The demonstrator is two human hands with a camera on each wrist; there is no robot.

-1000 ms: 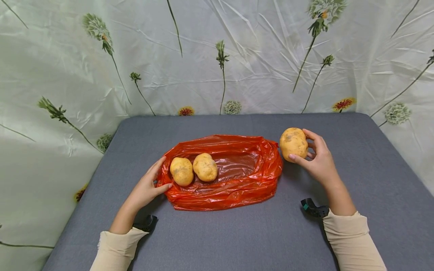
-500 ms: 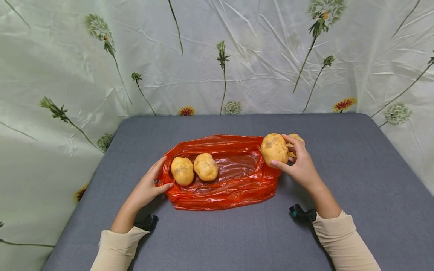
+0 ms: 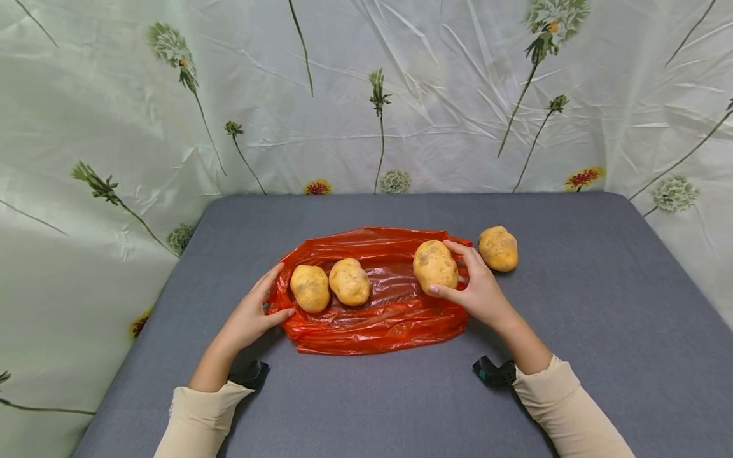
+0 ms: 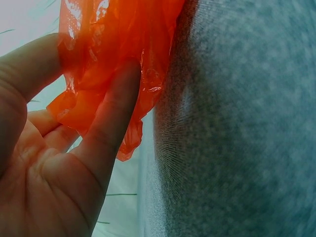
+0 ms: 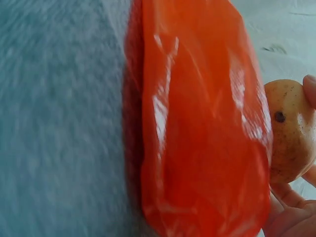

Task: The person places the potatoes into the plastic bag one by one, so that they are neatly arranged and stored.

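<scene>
A red plastic bag [image 3: 366, 334] lies spread on the table with its mouth facing up. Two potatoes, a left one [image 3: 310, 289] and a right one [image 3: 349, 282], sit side by side in its left part. My left hand [image 3: 252, 315] holds the bag's left end, thumb at the front and fingers behind; in the left wrist view the thin red film [image 4: 118, 44] lies between them. Over the bag's right part, my right hand [image 3: 478, 286] grips a third potato [image 3: 435, 266] between thumb and fingers. The right wrist view shows this potato [image 5: 289, 131] above the bag's rim, with a dark spot on its skin.
Another potato [image 3: 498, 249] rests on the grey table [image 3: 366, 407], right of the bag and just beyond my right hand. A flower-printed cloth [image 3: 343, 95] hangs behind the table's far edge. Each wrist wears a black camera mount, such as the right one [image 3: 494, 372].
My right hand has carried its potato leftward, from beside the bag to over the bag's right part. This uncovered the potato on the table. My left hand stays at the bag's left end.
</scene>
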